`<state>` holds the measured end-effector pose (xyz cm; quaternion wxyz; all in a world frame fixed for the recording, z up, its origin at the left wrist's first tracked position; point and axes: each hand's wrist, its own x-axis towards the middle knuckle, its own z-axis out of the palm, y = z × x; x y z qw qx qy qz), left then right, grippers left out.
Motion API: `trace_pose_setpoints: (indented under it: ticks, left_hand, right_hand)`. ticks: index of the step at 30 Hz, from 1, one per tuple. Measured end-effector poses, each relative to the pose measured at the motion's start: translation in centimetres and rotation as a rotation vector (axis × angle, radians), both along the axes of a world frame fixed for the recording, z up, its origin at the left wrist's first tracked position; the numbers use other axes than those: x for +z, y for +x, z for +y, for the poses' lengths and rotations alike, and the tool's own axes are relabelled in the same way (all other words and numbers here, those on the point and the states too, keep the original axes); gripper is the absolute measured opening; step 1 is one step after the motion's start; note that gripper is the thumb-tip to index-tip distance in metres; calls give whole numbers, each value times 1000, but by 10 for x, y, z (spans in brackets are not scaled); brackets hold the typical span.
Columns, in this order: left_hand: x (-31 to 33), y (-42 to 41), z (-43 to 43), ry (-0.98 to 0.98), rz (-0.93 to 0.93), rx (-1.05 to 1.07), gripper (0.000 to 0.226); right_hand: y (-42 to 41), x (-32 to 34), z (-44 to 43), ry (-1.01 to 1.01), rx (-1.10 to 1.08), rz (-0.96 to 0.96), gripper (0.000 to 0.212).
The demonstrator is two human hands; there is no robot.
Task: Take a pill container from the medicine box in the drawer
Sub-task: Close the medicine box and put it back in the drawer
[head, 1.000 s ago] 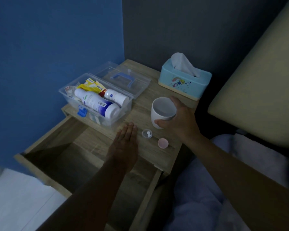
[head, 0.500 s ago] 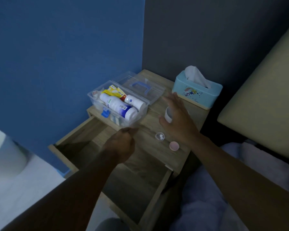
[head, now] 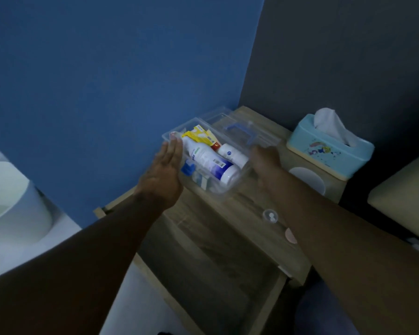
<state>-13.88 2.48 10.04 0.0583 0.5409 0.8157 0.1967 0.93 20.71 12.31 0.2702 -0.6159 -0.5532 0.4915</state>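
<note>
Clear plastic medicine box [head: 224, 187], desk's left edge: rigid, light, slippery; best held by both end walls. Left hand [head: 163, 171] flat open against one end, right hand [head: 264, 160] blurred, grip indiscernible.

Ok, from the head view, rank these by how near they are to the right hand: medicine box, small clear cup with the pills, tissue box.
1. medicine box: the right hand is at its right end wall; contact is blurred.
2. small clear cup with the pills: on the tabletop, toward the camera, beside the right forearm.
3. tissue box: farther right, at the back of the tabletop.
</note>
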Motion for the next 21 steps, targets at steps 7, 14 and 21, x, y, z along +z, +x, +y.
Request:
trace_pose_setpoints:
  ticks: [7,14,21]
  left_hand:
    - [-10,-6,1,-56,30,-39,85]
    - [-4,-4,8,-96,-70,-4,87]
    - [-2,11,5,15,-253,105,81]
  right_hand:
    - [-4,10,23,9,-190,393,38]
    - [10,41,-18,343,83,371,67]
    - [30,23,-61,743,588,-33,69]
